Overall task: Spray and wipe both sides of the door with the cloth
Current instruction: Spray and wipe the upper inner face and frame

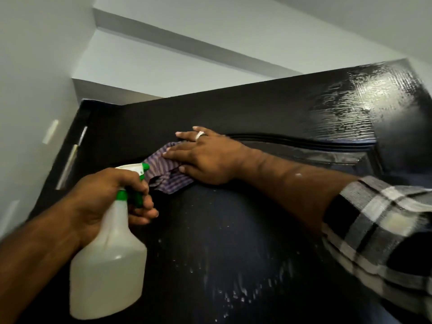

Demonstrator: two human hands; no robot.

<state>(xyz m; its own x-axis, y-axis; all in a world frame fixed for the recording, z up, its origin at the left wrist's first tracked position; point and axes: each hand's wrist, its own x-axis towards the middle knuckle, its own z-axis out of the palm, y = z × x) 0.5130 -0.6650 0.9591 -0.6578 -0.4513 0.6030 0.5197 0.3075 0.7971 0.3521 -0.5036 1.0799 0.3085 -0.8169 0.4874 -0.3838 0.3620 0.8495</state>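
A black door (257,108) fills the view, seen from below, with white spray droplets on its lower panel and a wet sheen at its upper right. My right hand (205,157) presses a purple striped cloth (168,171) flat against the door's upper part, fingers straight. My left hand (102,202) grips the neck of a translucent spray bottle (109,265) with a green and white trigger head, fingers curled at the trigger, just below and left of the cloth. The nozzle points at the door.
A white wall (30,90) stands close on the left, beside the door's hinge edge (74,150). Above are a white ceiling and a beam (187,43). A raised panel moulding (304,141) runs across the door to the right of my right hand.
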